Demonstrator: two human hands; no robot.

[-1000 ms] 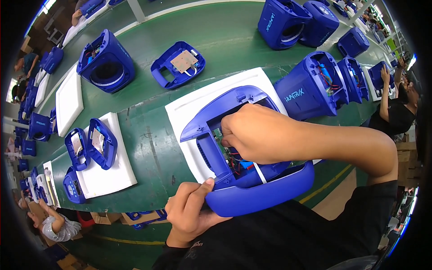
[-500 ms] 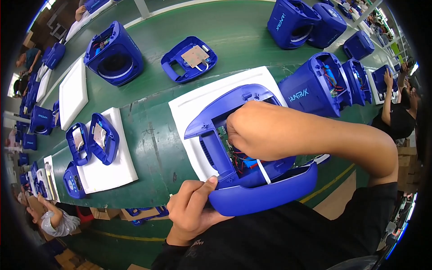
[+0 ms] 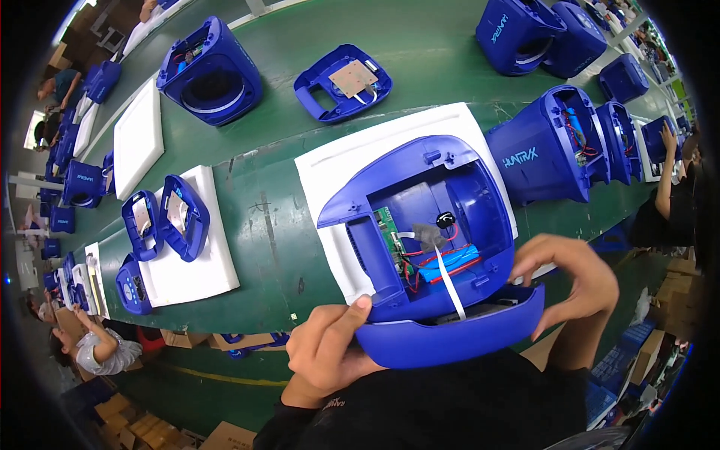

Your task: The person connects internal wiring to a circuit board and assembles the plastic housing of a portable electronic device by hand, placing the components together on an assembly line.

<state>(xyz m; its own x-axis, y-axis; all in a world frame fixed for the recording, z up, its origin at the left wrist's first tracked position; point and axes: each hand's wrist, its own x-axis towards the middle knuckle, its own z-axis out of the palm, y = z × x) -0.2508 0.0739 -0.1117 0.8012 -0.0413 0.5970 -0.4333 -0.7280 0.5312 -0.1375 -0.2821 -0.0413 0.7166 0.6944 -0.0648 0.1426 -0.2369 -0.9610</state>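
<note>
A blue plastic housing (image 3: pixel 420 169) lies with its open side up, a blue cover (image 3: pixel 450 341) along its near edge. A white ribbon cable (image 3: pixel 450 285) runs from a dark grey taped connector (image 3: pixel 427 238) inside to the cover. Within sit a green circuit board (image 3: pixel 390 232), a blue battery pack (image 3: pixel 454 264), red wires and a round black part (image 3: pixel 446 219). My left hand (image 3: pixel 330 349) grips the cover's left end, thumb at the housing's corner. At the cover's right end, my right hand (image 3: pixel 577 281) curls around it, fingers beside the housing, thumb against the cover.
White foam pads (image 3: pixel 315 169) lie under the housing and at left, where small blue covers (image 3: pixel 184 217) rest. Another cover (image 3: pixel 345 82) and a blue housing (image 3: pixel 210 71) stand farther back. More housings (image 3: pixel 544 146) line the right. Several people work along the bench (image 3: pixel 262 217).
My right hand has come out of the housing and moved right and nearer, onto the cover's right end. The taped connector and wiring now show. My left hand keeps its grip.
</note>
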